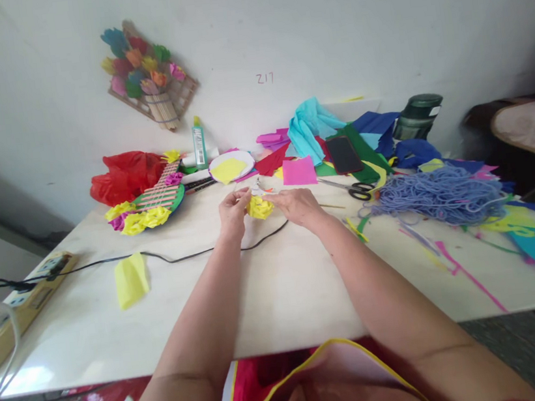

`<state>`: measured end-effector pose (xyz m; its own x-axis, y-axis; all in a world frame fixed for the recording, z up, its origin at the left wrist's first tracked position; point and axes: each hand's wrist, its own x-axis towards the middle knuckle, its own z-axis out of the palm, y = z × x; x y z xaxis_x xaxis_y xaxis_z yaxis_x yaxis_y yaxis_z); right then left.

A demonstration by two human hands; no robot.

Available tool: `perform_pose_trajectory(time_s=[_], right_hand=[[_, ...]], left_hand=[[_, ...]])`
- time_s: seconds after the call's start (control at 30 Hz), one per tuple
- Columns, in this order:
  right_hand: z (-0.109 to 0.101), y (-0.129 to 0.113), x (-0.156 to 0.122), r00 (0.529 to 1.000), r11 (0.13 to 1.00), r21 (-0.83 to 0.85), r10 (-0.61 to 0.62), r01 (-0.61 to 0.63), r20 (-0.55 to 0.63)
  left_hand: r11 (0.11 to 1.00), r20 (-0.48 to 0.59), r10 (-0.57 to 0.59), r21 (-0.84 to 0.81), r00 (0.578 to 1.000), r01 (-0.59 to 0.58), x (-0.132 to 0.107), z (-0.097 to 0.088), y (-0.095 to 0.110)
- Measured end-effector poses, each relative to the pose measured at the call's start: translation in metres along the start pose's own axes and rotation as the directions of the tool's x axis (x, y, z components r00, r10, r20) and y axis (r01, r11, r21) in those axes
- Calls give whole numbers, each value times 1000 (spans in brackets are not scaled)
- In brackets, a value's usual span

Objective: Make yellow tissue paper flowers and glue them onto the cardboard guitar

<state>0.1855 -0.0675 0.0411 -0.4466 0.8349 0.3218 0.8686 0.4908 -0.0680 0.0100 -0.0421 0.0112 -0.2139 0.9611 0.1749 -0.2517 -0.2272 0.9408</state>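
Between my two hands, just above the middle of the table, is a crumpled yellow paper flower (260,208). My left hand (235,212) pinches its left side with thumb and fingers. From the other side, my right hand (298,206) has its fingertips closed at the flower's right edge. Just behind the flower stands a small whitish object (260,187), partly hidden, that I cannot make out. On the left lies a guitar-shaped craft (161,198) trimmed with yellow and magenta paper flowers. A yellow paper sheet (131,281) rests nearer me.
Black scissors (359,191), a phone (344,154) and a blue yarn pile (439,196) lie to the right. A glue bottle (199,145) stands near the wall. A black cable (191,256) runs from the power strip (28,298). Coloured paper (299,171) covers the back.
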Motion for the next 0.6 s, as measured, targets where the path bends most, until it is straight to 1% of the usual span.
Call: perform_pose_trajectory(time_s=[0.27, 0.6], right_hand=[[-1, -1, 0, 1000, 1000, -23, 6, -6, 17], [-1, -3, 0, 1000, 1000, 18, 15, -15, -2]], left_hand=[[999, 35, 2, 43, 999, -3, -1, 0, 2], [999, 47, -5, 39, 999, 3, 2, -1, -3]])
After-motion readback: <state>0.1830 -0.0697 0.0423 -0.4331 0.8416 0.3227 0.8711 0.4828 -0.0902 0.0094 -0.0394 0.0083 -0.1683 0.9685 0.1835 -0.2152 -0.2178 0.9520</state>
